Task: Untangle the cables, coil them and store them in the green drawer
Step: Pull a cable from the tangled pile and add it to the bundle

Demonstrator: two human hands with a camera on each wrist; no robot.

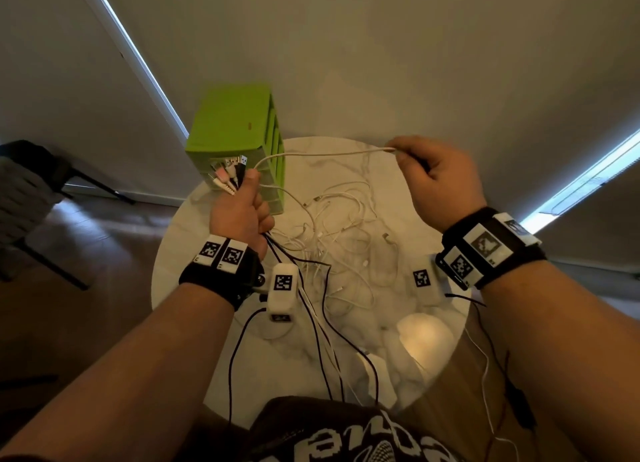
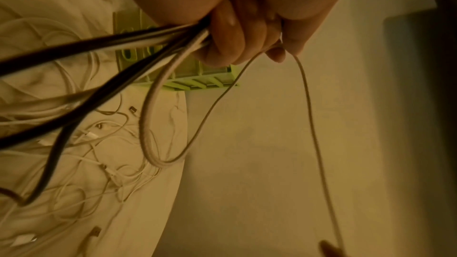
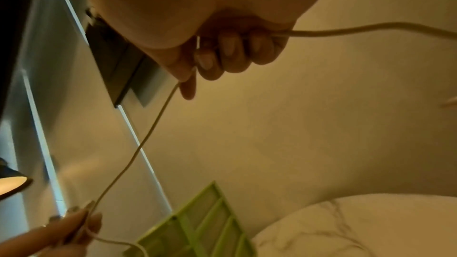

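Note:
My left hand (image 1: 242, 202) grips a bundle of cables (image 2: 153, 42), black and white, with several plug ends (image 1: 230, 172) sticking up above the fist. A thin white cable (image 1: 322, 153) runs taut from that fist to my right hand (image 1: 433, 174), which pinches it at about the same height over the table; the same cable (image 3: 148, 134) shows in the right wrist view. A tangle of white cables (image 1: 343, 240) lies on the round marble table (image 1: 446, 309). The green drawer unit (image 1: 235, 132) stands at the table's far left edge, just behind my left hand.
A dark chair (image 1: 31, 191) stands on the wooden floor to the left. A lit lamp (image 3: 12, 185) shows at the left edge of the right wrist view. Black sensor wires (image 1: 322, 340) hang from my wrists across the table's near edge. Walls close in behind the table.

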